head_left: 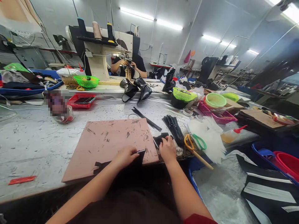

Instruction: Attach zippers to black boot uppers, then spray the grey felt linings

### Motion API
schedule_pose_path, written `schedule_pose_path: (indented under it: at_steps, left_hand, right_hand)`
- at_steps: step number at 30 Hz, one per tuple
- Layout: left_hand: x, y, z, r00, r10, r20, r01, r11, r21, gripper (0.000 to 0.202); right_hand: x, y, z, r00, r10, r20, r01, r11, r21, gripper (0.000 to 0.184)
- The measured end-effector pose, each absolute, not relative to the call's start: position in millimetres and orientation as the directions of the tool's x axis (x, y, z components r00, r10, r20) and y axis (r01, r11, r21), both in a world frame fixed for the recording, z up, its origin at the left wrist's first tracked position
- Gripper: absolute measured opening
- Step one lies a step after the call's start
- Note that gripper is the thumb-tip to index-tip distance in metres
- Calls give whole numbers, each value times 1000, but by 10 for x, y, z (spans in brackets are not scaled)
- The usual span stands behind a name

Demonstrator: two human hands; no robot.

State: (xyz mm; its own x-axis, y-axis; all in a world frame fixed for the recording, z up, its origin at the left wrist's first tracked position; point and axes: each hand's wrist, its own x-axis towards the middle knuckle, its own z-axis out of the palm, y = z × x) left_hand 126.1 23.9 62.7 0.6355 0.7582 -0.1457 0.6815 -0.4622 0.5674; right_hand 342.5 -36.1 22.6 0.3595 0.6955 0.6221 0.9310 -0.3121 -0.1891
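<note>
My left hand (126,156) is closed on a black leather piece (139,155) at the near edge of a pink work board (109,143). My right hand (167,150) rests just right of the board with its fingers curled over small black pieces (161,138). A bundle of black strips (173,127) lies just beyond my right hand. Scissors with an orange and a green handle (195,142) lie to its right, beside a wooden stick (202,159).
Black boot uppers (135,88) stand mid-table before a sewing machine (102,49) where another person (130,65) works. Green baskets (184,95), a pink tray (216,115), a glue bottle (232,134), a red tray with a phone (81,101) and blue bins (275,161) surround the board.
</note>
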Motion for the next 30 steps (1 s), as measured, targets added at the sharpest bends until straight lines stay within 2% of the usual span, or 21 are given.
schedule_pose_path:
  at_steps: [4,9,12,14,16,18,24,30]
  left_hand:
    - [1258,212,664,637,761,-123,676,-475,563,23]
    - [1262,208,661,642,760,-100,675,-498,543,22]
    - [1252,207,632,639,763,-92,664,-487,567,21]
    - [1242,206,610,638,765,-85,655,-482,582,21]
    - [1232,204,595,642,763,-71,643,-486,592,22]
    - [1223,198,589,649,759,-56,631,-496,597,22]
    - [1226,155,585,668,744,-9,606,-538,586,21]
    - [1244,121,555,652,758,8,616,-536,577,21]
  right_hand:
    - [3634,-318,240,440,652,618,894,-380,-236,18]
    - [3657,-372,371,397,633,664,917,-302,-260,20]
    - [3375,-430,436,261,676,689,963,-137,-231,17]
    - [3112,-459,455,78,730,679,979,71,-189,12]
    - [2875,-476,459,-95,740,666,948,272,-167,11]
    - [2722,-479,462,-165,729,665,917,361,-169,13]
    - [2651,-464,494,-147,797,586,946,287,-153,10]
    - [2590,-425,495,-186,820,541,962,263,-68,13]
